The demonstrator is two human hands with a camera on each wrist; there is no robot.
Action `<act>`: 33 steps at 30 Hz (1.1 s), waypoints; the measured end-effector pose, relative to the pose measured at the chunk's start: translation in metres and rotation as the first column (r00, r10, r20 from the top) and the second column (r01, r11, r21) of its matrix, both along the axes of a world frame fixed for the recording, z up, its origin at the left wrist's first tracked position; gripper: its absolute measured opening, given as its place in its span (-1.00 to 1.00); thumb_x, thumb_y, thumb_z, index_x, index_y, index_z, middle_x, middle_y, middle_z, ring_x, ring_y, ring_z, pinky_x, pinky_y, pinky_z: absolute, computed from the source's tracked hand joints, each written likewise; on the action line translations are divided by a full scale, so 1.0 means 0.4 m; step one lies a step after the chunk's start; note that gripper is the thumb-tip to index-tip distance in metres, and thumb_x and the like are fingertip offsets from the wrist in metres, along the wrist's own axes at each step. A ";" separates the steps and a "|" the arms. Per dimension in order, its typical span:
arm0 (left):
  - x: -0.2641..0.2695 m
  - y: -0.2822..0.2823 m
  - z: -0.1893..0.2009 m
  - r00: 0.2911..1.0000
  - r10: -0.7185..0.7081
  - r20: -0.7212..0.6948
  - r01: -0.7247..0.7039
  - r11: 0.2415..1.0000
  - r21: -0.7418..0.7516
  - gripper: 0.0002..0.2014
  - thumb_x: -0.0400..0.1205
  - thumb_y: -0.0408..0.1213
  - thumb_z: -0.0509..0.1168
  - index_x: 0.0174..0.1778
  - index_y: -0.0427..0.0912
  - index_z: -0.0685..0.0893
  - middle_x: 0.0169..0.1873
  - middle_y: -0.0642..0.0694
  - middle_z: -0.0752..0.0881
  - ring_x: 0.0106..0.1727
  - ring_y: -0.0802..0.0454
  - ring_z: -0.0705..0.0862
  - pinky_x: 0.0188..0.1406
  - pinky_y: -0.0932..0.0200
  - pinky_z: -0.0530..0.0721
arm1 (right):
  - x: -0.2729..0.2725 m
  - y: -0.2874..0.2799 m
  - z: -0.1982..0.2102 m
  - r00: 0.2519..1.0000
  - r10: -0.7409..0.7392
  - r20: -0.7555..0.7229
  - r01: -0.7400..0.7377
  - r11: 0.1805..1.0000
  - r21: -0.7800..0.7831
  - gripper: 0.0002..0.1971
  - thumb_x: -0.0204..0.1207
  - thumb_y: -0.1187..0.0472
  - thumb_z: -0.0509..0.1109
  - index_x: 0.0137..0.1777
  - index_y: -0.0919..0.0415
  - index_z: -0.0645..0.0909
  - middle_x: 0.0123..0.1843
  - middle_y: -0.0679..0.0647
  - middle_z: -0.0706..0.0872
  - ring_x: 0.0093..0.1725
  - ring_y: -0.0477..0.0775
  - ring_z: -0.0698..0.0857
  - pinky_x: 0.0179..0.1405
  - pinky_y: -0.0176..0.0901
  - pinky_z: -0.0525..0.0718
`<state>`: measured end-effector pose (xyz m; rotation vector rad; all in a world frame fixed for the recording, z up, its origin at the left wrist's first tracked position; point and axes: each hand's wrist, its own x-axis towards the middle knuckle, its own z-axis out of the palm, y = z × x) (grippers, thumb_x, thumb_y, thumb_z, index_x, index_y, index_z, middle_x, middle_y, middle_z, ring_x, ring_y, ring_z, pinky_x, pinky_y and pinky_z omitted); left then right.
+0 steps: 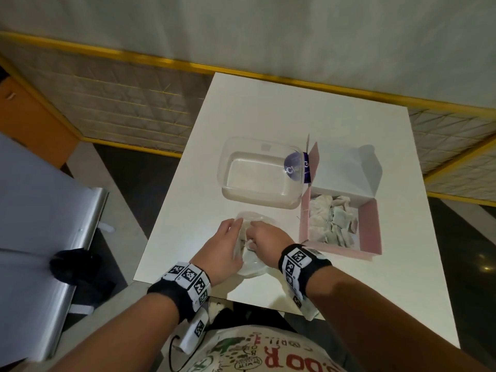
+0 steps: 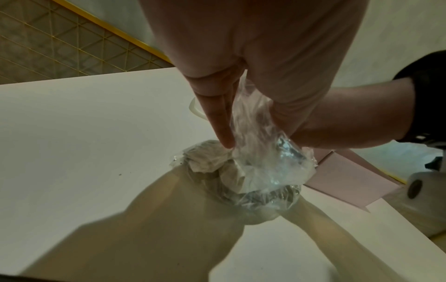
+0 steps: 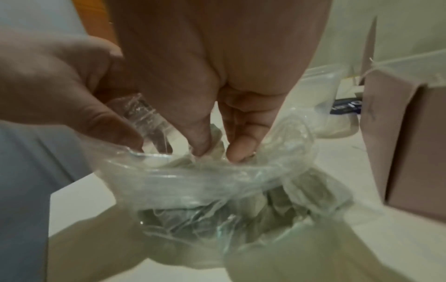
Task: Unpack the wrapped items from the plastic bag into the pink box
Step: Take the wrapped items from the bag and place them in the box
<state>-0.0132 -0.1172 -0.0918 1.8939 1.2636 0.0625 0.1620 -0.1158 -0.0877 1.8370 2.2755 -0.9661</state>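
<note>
- Left hand (image 1: 224,251) gripping the near left edge of the clear plastic bag (image 1: 255,264), thumb and fingers pinched on the film, holding the mouth apart.
- Right hand (image 1: 264,237) reaching down into the bag's mouth, thumb and fingertips (image 3: 241,150) closed together on one pale wrapped item (image 3: 212,152) just inside the rim.
- More wrapped items (image 2: 207,162) bunched in the bag under and beyond both hands, crumpled paper showing through the film.
- Bag resting on the white table (image 1: 335,291), squeezed between the two hands, its bottom bulging away from the grip.
- Pink box (image 1: 371,237) just to the right of the right hand, lid flipped up and back, with several wrapped pieces (image 1: 332,224) already lying inside.
- Clear plastic tub (image 1: 260,175) beyond the hands, apart from the bag and touching the pink box's left side.
- Purple round label (image 1: 294,167) visible through the tub's right wall.
- Black bands with square printed markers (image 1: 298,257) on both wrists.
</note>
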 end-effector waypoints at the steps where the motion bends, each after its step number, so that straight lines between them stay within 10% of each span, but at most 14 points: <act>1: 0.000 0.000 -0.004 1.000 -0.005 0.003 0.005 1.000 0.007 -0.13 0.56 -0.23 0.40 0.73 -0.02 0.06 0.57 0.03 0.20 0.23 -0.12 0.68 0.27 -0.08 0.66 | -0.006 0.003 -0.008 1.000 -0.003 -0.017 0.003 1.000 0.000 -0.87 0.59 0.28 0.31 -0.14 0.03 0.55 0.05 0.06 0.59 0.07 0.21 0.67 -0.09 -0.12 0.44; 12: -0.019 0.018 -0.008 0.999 -0.026 0.023 0.025 0.999 0.032 -0.14 0.56 -0.22 0.40 0.71 0.02 0.05 0.55 0.03 0.21 0.20 -0.12 0.69 0.23 -0.08 0.69 | -0.021 0.013 0.052 0.969 -0.169 -0.182 0.178 0.983 0.036 -0.85 0.51 0.31 0.35 -0.07 0.10 0.73 -0.16 0.05 0.77 -0.14 0.09 0.70 -0.08 -0.07 0.64; 18: -0.026 0.032 -0.005 1.000 -0.018 0.004 0.018 1.000 -0.003 -0.10 0.55 -0.21 0.44 0.73 0.01 0.05 0.62 0.06 0.16 0.37 -0.09 0.61 0.39 -0.02 0.60 | 0.083 -0.007 0.207 0.738 -0.414 -0.533 0.471 0.882 -0.033 -0.68 0.42 0.29 0.62 0.15 0.03 0.74 -0.24 -0.09 0.63 -0.32 -0.25 0.57 -0.19 -0.46 0.60; 23: -0.024 0.035 -0.004 0.999 -0.045 -0.029 0.046 0.999 0.008 -0.13 0.61 -0.16 0.39 0.76 0.00 0.02 0.67 0.08 0.10 0.43 -0.05 0.58 0.42 0.08 0.56 | 0.237 -0.002 0.325 0.623 -0.506 -0.597 0.585 0.808 -0.074 -0.81 0.37 0.29 0.68 -0.04 0.11 0.82 -0.20 0.18 0.79 -0.26 -0.07 0.65 -0.22 -0.19 0.67; 29: -0.023 0.049 0.003 0.997 -0.069 -0.045 0.070 0.997 0.029 -0.18 0.66 -0.11 0.33 0.77 -0.04 0.02 0.68 0.06 0.09 0.50 -0.05 0.53 0.50 0.10 0.49 | 0.457 0.006 0.322 0.904 -0.421 -0.078 0.427 0.896 0.118 -0.89 0.39 0.25 0.61 -0.23 0.00 0.79 -0.28 -0.14 0.79 -0.30 -0.15 0.72 -0.31 -0.33 0.59; 33: -0.012 0.049 0.007 0.996 -0.067 -0.065 0.068 0.997 0.023 -0.16 0.64 -0.12 0.36 0.77 -0.03 0.03 0.67 0.06 0.10 0.44 -0.07 0.57 0.46 0.01 0.56 | 0.520 0.001 0.189 0.931 -0.274 0.241 0.282 0.960 0.004 -0.88 0.41 0.25 0.55 -0.20 -0.02 0.81 -0.15 -0.11 0.78 -0.14 -0.07 0.71 -0.21 -0.33 0.49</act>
